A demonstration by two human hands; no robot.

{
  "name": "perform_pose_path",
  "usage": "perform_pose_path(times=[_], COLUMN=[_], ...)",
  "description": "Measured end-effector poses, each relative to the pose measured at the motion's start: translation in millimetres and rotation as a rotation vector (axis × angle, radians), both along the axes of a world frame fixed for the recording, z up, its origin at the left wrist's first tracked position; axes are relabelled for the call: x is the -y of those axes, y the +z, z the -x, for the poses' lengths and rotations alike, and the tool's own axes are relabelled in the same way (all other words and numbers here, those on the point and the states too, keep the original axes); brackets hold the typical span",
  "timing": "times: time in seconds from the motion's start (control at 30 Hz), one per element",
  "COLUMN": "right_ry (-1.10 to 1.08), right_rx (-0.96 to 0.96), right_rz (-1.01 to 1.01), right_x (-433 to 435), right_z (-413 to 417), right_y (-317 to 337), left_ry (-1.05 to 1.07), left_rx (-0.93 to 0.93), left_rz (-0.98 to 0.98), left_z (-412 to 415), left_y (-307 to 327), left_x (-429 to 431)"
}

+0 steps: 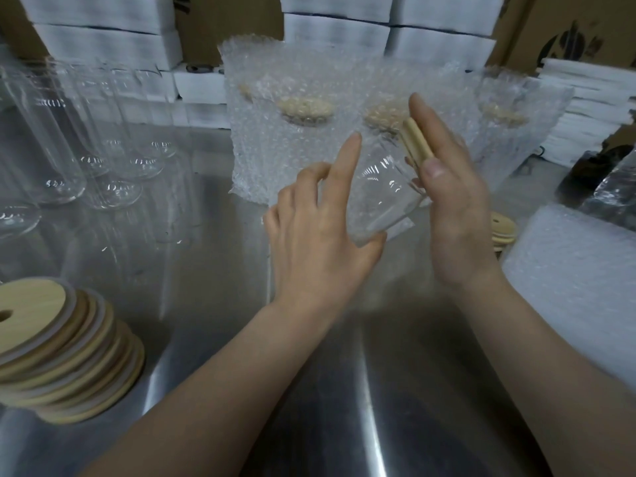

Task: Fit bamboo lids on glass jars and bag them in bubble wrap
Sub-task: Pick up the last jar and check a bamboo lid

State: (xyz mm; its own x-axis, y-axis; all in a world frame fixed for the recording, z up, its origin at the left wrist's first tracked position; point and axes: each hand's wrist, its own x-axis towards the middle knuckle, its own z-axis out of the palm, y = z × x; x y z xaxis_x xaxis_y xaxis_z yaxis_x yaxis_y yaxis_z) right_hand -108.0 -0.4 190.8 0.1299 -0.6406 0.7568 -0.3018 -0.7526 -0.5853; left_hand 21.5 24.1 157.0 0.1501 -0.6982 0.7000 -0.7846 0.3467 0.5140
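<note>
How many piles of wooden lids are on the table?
2. The big pile sits at the near left; the small pile peeks out behind the right hand. More may be hidden behind the bubble wrap.

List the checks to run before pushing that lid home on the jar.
1. Grip: the left hand holds the glass jar, tilted above the table: ok.
2. Placement: the bamboo lid is at the jar's mouth, with the right hand flat against it: ok.
3. Lid seated flush all round: cannot tell, blurred.
4. Supply of bubble-wrap bags, stacked at right: ok.
5. Supply of spare lids, stacked at left: ok.
</note>
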Motion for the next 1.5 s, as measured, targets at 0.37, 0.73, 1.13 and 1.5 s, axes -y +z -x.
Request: perform_pose_path(times=[0.37,0.73,1.13,1.5], right_ry=[-0.020,0.010,0.068,-0.091], right_rx=[-0.103,-0.102,-0.059,-0.019], right_rz=[0.025,0.016,-0.041,0.110], right_x=[2.5,1.7,-1.8,-3.5], right_z=[0.5,-3.0,-9.2,1.0], right_y=[-2.7,-6.8,-6.0,6.0], left_ry=[0.028,0.064,0.069,-0.036], left_rx=[0.041,0.047,0.029,-0.145], left_rz=[0.037,0.066,0.078,0.051], left_z=[-4.1,-5.7,-4.0,-3.9], left_y=[-1.8,-5.0,-3.5,3.5], left_x=[3.4,6.3,4.6,5.7])
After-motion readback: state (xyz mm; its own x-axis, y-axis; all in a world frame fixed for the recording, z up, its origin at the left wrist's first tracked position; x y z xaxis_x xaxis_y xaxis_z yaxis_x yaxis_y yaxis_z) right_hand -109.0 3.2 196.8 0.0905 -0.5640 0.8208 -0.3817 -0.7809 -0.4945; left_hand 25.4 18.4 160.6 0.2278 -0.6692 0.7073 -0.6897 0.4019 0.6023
